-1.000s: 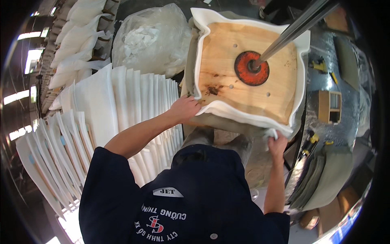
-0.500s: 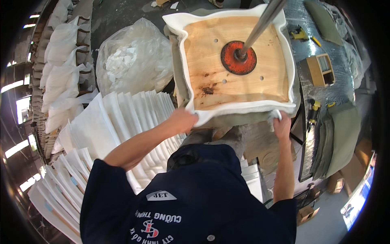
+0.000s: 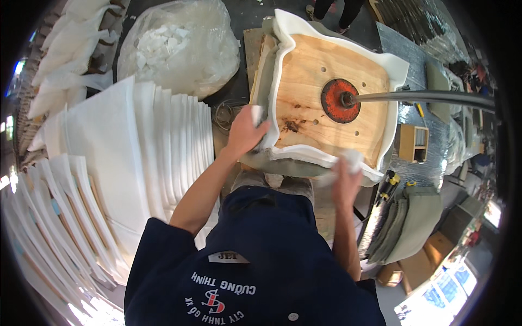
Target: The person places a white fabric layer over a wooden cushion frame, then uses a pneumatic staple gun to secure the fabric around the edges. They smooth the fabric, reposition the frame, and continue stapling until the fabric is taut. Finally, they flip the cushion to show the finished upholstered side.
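In front of me lies a square plywood panel (image 3: 304, 60) with a few small holes and dark stains. White foam sheeting (image 3: 279, 60) curls up around its edges, with a grey-green layer (image 3: 293, 168) underneath. A red disc (image 3: 340, 111) on a metal rod (image 3: 424, 96) rests against the wood. My left hand (image 3: 246, 133) is closed beside the near left corner, a small white foam piece (image 3: 256, 113) at its fingertips. Above the near edge, my right hand (image 3: 346, 182), smeared by motion, is closed around a white foam scrap (image 3: 353, 157).
A clear plastic bag (image 3: 212, 54) of white scraps stands far left. White foam sheets (image 3: 109, 146) stand stacked at my left. At right are a wrapped table (image 3: 402, 49), a small wooden box (image 3: 413, 142) and grey-green pads (image 3: 416, 217). Another person's legs (image 3: 337, 13) show at the back.
My left hand has let go of the near left foam corner and moved up beside it. My right hand has swung left along the near edge. The view has shifted, and the rod now points right.
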Tool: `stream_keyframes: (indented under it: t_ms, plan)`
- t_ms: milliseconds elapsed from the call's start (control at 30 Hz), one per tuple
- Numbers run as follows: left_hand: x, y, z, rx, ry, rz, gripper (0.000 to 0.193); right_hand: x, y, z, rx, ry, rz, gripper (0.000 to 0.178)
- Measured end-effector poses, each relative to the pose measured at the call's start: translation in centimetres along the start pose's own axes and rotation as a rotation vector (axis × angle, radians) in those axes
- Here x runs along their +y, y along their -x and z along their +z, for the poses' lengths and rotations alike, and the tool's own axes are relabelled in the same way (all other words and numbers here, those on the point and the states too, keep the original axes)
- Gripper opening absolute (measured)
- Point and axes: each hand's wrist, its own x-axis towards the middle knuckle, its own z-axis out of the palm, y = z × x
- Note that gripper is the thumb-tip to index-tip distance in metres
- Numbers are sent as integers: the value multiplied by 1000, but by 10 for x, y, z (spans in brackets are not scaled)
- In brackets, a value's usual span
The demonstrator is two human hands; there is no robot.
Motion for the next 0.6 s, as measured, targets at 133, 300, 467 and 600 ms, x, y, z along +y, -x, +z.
stream_keyframes:
  t_ms: [133,300,467,600]
  plan:
    - [-6,1,27,120,-130,92,45,0,5,113,-301,175,120,38]
    - [-31,22,30,321,-13,151,46,18,15,136,-403,302,314,40]
    - [-33,25,33,363,-4,122,47,24,6,156,-465,336,311,42]
    - [-30,26,30,360,27,115,46,54,-2,174,-326,439,156,34]
